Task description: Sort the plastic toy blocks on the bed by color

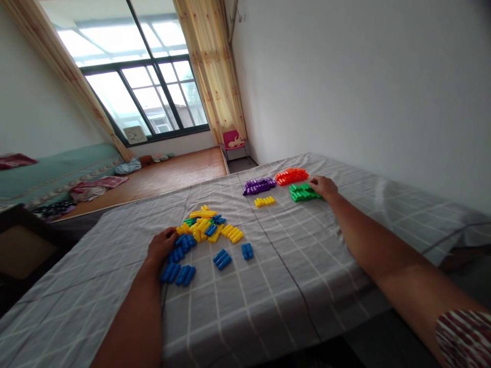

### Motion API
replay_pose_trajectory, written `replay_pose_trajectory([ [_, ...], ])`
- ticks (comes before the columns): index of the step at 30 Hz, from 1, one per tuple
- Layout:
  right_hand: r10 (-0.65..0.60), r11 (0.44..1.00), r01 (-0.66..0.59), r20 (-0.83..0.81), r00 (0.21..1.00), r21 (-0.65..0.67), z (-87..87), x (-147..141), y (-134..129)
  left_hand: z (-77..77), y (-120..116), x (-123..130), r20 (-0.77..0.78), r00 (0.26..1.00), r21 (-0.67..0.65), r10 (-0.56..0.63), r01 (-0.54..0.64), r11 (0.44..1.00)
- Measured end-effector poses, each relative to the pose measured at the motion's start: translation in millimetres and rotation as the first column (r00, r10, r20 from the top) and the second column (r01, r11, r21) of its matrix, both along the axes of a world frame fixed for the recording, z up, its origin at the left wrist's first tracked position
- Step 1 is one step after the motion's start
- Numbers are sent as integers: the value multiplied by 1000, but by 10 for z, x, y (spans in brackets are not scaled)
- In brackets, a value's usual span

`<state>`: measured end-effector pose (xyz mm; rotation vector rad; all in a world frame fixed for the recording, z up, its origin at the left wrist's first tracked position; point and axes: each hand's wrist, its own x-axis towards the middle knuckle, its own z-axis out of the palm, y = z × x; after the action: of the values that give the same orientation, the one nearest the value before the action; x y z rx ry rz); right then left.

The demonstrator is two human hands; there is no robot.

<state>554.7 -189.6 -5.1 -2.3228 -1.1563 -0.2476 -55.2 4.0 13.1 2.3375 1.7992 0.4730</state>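
A gray checked cloth [245, 301] stretches beneath a mixed pile [203, 225] of yellow, blue and green rod-like pieces, with blue clusters [186, 276] on the pile's near-left side. At the pile's left edge, a person's left hand [161, 244] touches the pieces, fingers curled; whether it grips one cannot be told. The right hand [325, 188], well to the pile's right, rests fingertips on a green stack [303, 192], its hold also unclear. Beyond the pile and to its right sit an orange stack [291, 176], a purple stack [260, 186] and a short yellow row [264, 202]. Nearer the camera than the pile, toward its right, lie a blue group [222, 259] and a blue pair [249, 250].
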Motion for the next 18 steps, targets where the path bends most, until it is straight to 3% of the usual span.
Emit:
replay_pose_trajectory([
  [3, 4, 1000, -4, -11, 1000, -6, 13, 7, -4, -4, 9, -8, -13, 1000, 30, 10, -10, 1000],
  [8, -126, 992, 126, -17, 992, 9, 31, 118, -48, -15, 26, -21, -14, 1000, 49, -10, 10, 999],
  [11, -175, 984, 174, -33, 984, -48, 15, 173, -91, -26, 41, -28, -9, 999, 44, -34, 34, 998],
  [18, -137, 979, 127, -57, 989, -157, 49, 103, -82, -51, 72, -54, -3, 999, 27, -41, 41, 999],
])
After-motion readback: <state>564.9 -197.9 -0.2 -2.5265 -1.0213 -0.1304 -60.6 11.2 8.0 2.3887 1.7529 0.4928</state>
